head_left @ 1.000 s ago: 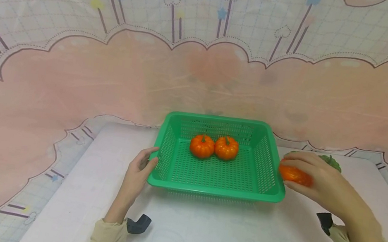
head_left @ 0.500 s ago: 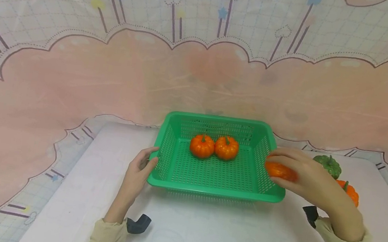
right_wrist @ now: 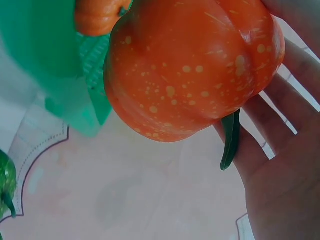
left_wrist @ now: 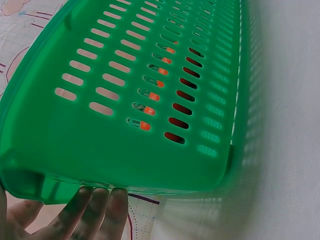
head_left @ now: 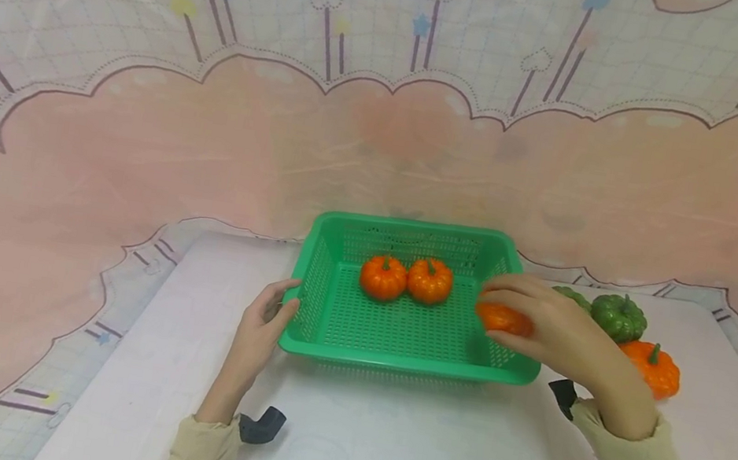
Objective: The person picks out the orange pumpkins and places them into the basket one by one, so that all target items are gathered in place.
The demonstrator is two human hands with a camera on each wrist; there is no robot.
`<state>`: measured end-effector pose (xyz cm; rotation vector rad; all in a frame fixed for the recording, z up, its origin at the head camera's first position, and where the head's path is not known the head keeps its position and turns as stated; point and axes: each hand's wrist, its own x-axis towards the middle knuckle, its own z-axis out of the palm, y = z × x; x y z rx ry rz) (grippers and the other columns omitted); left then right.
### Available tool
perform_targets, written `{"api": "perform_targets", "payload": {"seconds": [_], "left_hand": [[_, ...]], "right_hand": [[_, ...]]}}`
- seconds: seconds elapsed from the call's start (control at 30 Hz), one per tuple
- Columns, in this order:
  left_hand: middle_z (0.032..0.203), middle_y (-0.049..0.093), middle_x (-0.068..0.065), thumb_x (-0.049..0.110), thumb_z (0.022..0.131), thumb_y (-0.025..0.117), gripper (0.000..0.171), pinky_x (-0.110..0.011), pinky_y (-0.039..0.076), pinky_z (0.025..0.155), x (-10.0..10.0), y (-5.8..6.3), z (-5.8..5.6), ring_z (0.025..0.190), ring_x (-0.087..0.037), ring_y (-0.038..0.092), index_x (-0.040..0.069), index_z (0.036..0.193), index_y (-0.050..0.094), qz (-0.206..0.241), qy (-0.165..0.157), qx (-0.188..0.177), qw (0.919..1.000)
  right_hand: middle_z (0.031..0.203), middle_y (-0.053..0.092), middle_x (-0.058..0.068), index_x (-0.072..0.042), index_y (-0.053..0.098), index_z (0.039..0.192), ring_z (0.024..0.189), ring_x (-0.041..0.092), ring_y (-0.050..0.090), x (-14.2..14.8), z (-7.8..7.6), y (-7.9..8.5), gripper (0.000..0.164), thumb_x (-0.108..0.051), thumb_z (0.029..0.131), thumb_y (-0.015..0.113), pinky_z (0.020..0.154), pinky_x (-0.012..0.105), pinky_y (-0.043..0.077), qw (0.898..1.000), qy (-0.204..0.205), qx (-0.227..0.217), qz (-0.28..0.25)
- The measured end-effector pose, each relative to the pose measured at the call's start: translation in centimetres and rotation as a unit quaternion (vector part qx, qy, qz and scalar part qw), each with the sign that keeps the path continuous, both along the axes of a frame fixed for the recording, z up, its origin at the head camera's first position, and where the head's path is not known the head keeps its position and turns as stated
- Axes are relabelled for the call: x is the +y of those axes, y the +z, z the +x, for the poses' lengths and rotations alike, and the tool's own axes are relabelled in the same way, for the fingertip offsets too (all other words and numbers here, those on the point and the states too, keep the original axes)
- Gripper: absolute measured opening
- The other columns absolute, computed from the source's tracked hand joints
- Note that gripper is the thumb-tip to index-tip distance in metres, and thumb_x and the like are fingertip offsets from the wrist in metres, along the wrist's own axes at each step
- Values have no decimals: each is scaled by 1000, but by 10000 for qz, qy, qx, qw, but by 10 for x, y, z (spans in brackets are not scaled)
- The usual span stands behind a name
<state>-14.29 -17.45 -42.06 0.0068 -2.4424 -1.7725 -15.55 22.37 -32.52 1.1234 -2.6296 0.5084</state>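
My right hand (head_left: 558, 330) grips an orange pumpkin (head_left: 503, 319) over the right side of the green plastic basket (head_left: 406, 364). Up close in the right wrist view, the pumpkin (right_wrist: 190, 75) has yellow speckles, and its green stem points toward the palm. Two more orange pumpkins, one on the left (head_left: 383, 277) and one on the right (head_left: 430, 281), sit side by side inside the basket. At the left end of the basket, my left hand (head_left: 259, 329) holds the rim between thumb and fingers. The left wrist view has its fingers (left_wrist: 97, 212) against the basket's end wall.
Right of the basket, a green pumpkin (head_left: 618, 318) stands on the white table (head_left: 416, 444) with an orange one (head_left: 656, 370) close by. Another green one (head_left: 572, 297) is partly hidden behind my right hand. A patterned cloth (head_left: 382, 144) hangs behind the table.
My right hand has carried the orange pumpkin leftward, from beside the basket's right rim to over its inside. Pumpkins behind that arm have come into view. The left hand and basket stay put.
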Motion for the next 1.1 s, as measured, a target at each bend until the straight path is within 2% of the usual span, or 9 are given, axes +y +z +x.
{"api": "perform_targets", "payload": {"seconds": [0.4,0.63,0.83,1.1], "left_hand": [[151,46,-14,30,104,53,41,-49,44,109,-1,-3,-1,135,-34,50,15,142,50,35,-13,26,10000],[151,45,-14,29,104,54,40,-50,43,110,-1,-1,0,136,-34,48,15,141,51,142,-65,-1,9999],[153,43,-16,30,104,54,42,-52,40,112,-1,1,1,138,-36,45,14,142,50,177,-114,-17,9998],[151,45,-16,28,104,54,40,-52,42,110,0,0,0,137,-36,47,14,141,51,120,-54,49,9999]], "right_hand": [[124,64,0,-14,70,114,113,22,60,-19,-9,-3,37,-22,80,84,88,42,57,9996,251,60,76],[127,63,3,-12,70,117,120,24,57,-29,-11,-5,39,-22,81,84,96,44,53,9991,375,-181,70],[127,64,1,-14,70,118,121,22,56,-38,-13,-5,40,-24,82,83,99,42,52,9987,482,-133,52],[127,64,-1,-14,70,119,123,21,56,-49,-17,-6,41,-25,82,83,101,42,50,9982,554,-209,43]]}}
